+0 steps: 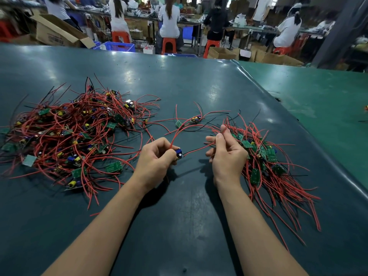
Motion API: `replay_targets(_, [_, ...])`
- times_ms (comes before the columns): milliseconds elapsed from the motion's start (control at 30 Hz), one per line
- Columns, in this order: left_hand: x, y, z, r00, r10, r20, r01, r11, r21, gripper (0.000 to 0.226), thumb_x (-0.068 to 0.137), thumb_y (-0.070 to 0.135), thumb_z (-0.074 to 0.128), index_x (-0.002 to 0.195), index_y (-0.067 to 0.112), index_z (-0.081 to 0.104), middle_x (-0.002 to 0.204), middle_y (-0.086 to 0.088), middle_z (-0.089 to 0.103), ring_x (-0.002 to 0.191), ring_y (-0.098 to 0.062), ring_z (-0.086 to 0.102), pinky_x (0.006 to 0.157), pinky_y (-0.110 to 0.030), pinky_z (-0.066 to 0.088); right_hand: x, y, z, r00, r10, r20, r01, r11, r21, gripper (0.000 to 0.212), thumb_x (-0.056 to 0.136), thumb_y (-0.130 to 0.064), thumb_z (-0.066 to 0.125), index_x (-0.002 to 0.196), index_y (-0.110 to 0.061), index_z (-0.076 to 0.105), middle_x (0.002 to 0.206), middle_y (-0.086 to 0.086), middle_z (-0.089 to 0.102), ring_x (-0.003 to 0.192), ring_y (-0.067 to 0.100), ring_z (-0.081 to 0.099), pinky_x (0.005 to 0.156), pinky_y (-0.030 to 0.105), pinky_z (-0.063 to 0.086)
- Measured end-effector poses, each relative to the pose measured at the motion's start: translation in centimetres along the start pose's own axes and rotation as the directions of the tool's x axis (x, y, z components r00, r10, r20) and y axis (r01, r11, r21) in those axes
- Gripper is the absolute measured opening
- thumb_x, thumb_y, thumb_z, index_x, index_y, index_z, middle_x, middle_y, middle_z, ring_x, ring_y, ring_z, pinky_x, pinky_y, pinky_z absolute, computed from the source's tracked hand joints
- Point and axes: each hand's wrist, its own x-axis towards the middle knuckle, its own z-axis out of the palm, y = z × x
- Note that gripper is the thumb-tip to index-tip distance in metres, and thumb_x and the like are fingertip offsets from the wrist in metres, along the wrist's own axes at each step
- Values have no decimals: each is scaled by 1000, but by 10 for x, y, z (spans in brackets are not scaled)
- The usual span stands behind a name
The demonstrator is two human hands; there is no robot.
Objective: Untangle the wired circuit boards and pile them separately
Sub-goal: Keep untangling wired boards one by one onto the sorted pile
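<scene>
Lit brightly and evenly from overhead. Showed pale glare patches on the dark mat (139,76), strongest toward its far side. Cast soft shadows under both forearms and beneath the left hand (157,156) and right hand (225,150). Stayed sharp at centre, wires and boards crisp. Blurred the workers (169,18) behind and smeared the corners. Bowed the mat edge (298,124) with wide-angle distortion.

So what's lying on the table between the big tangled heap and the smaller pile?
In the head view, two loose boards with red wires lie between the tangled heap and the smaller pile.
</scene>
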Motion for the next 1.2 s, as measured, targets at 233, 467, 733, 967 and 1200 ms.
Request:
replay_targets(233, [0, -1, -1, 999, -13, -33, 11, 999, -47, 6, 68, 9, 52, 63, 13, 53, 71, 5, 68, 51, -8, 54, 51, -16, 43, -1, -2, -5, 999, -37, 29, 39, 997, -66, 19, 97, -3, 48, 93, -18, 59, 71, 6, 73, 35, 11, 48, 39, 21, 39])
replay_targets(467, [1, 0, -3, 992, -4, -125, -5, 997, -73, 24, 88, -10, 51, 77, 9, 62, 59, 6, 63, 52, -8, 52, 53, -21, 42, -1, -12, -4, 985, 153, 81, -162, 980, 118, 10, 99, -20, 55, 105, -13, 58, 67, 7, 72, 33, 12, 50, 32, 18, 35])
replay_targets(733, [-2, -2, 1, 997, 49, -52, -48, 999, 25, 26, 86, -10, 57, 80, 13, 69, 62, 2, 64, 59, -17, 55, 54, -23, 45, -21, -15, 3, 845, 329, 421, -346, 937, -37, 15, 95, -20, 61, 89, -9, 70, 50, -3, 54, 37, 6, 42, 33, 14, 27])
replay_targets(967, [-3, -1, 1, 1000, 17, -22, -17, 1000, 18, 17, 72, 12, 54, 82, 17, 67, 68, 4, 63, 59, -15, 54, 56, -27, 46, -14, -22, 0, 883, 309, 354, -360, 929, 87, 25, 101, -15, 51, 83, -5, 65, 50, 0, 56, 36, 8, 43, 34, 15, 28])
replay_targets(1200, [-5, -8, 2, 954, 117, 278, -183, 957, 226, 55, 81, 12, 76, 128, 35, 59, 90, 5, 67, 59, -14, 54, 61, -23, 49, -11, -26, 2, 731, 512, 452, -666, 678, 310, 28, 100, -19, 46, 83, -6, 64, 51, -3, 51, 38, 3, 41, 32, 11, 26])
